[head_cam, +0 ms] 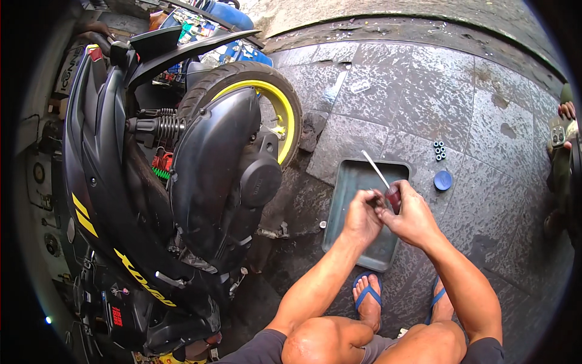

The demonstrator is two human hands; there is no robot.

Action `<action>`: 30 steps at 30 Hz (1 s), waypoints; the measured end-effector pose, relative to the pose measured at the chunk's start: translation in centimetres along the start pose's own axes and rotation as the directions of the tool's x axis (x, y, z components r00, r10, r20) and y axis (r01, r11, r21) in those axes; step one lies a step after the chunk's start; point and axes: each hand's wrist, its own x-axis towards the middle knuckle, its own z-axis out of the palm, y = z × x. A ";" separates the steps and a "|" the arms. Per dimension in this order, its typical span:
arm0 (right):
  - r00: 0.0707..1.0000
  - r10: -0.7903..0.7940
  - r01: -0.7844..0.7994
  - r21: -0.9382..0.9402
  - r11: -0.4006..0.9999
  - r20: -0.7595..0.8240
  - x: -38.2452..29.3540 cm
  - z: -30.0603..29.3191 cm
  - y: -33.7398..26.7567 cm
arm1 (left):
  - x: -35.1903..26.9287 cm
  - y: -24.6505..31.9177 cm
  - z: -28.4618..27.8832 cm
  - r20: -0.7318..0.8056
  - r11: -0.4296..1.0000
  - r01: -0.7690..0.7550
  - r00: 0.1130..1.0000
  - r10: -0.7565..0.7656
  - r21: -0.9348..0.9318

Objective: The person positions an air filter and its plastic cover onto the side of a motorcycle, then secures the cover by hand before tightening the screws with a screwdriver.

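Note:
My right hand [409, 216] is closed round the dark red handle of a screwdriver [375, 170], whose pale metal shaft points up and to the left. My left hand [365, 217] touches the right one at the fingertips; its fingers are curled, and whether they pinch something small cannot be told. Both hands are above a dark rectangular plastic tray [331, 214] on the floor. To the tray's right lie a round blue lid or tin [442, 180] and a group of small dark rings with pale centres [439, 151].
A black Yamaha scooter [213, 173] with a yellow-rimmed rear wheel [291, 118] stands at the left. Blue containers [232, 16] are behind it. Another person's hand [567, 110] holds a phone [557, 133] at the right edge. My sandalled feet [367, 295] are below the tray.

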 end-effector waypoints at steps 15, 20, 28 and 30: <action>0.939 -0.333 0.331 0.033 0.943 0.091 0.1 0.2 -2.4 | -0.2 8.0 1.5 -0.017 0.921 -0.321 0.946 0.325 -0.220; 0.946 -0.303 0.302 0.027 0.953 0.116 0.4 0.3 -2.6 | 0.1 8.2 1.0 0.003 0.917 -0.323 0.943 0.333 -0.233; 0.950 -0.294 0.305 -0.119 0.945 0.104 1.5 0.7 -4.7 | 0.9 9.6 0.5 -0.065 0.913 -0.401 0.916 0.397 -0.076; 0.922 -0.384 0.387 -0.058 0.920 0.057 2.6 1.5 -5.2 | 0.9 11.3 0.9 -0.110 0.888 -0.458 0.886 0.450 -0.054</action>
